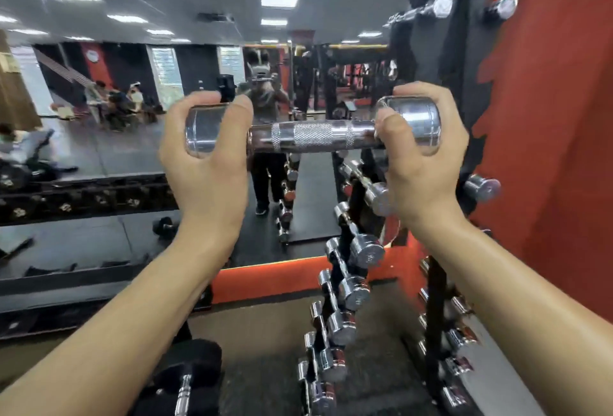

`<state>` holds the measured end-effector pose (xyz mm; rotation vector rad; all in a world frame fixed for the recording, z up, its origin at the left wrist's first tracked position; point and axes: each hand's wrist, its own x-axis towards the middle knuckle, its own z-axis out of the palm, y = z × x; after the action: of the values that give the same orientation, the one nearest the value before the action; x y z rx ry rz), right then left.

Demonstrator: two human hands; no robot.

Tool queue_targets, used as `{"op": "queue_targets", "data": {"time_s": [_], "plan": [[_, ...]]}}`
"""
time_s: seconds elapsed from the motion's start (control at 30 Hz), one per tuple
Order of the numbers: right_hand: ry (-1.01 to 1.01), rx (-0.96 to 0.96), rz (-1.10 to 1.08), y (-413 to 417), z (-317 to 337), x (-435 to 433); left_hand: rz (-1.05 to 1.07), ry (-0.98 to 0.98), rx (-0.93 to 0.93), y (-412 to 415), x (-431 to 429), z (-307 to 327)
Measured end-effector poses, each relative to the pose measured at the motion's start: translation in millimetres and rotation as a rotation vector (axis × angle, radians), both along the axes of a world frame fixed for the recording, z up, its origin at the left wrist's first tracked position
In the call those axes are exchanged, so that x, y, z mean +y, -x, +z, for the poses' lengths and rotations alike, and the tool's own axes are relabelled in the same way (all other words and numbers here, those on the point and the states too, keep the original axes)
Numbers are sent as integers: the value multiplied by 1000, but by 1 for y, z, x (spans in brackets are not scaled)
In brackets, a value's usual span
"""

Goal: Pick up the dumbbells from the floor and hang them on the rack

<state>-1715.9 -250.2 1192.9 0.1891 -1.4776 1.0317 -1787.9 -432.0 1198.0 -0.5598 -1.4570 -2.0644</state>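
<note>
Both your hands, left and right, clasp the dumbbell by its slick ends (handle bare between): may slip short of the rack.

I hold a chrome dumbbell level at chest height, my left hand gripping its left head, my right hand its right head. Rack of chrome dumbbells below right, by the mirror. Black dumbbell on floor.

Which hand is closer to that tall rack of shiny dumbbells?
Right. The right hand, gripping one end of the chrome dumbbell, is just in front of the rack; the left hand grips the other end, farther left.
</note>
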Motion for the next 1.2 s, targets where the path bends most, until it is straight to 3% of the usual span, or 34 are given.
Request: {"op": "queue_targets", "data": {"time_s": [0.27, 0.43, 0.83, 0.97, 1.2], "plan": [[54, -37, -217, 3, -8, 58, -292, -13, -91, 53, 94, -18], [110, 22, -296, 26, -11, 105, -367, 54, -81, 84, 147, -8], [223, -55, -418, 108, -19, 168, -388, 172, -69, 196, 241, -18], [222, -75, -518, 147, -24, 175, -516, 82, -28, 241, 267, -19], [297, -137, -675, 202, -30, 176, -714, 154, -48, 317, 310, -22]]}}
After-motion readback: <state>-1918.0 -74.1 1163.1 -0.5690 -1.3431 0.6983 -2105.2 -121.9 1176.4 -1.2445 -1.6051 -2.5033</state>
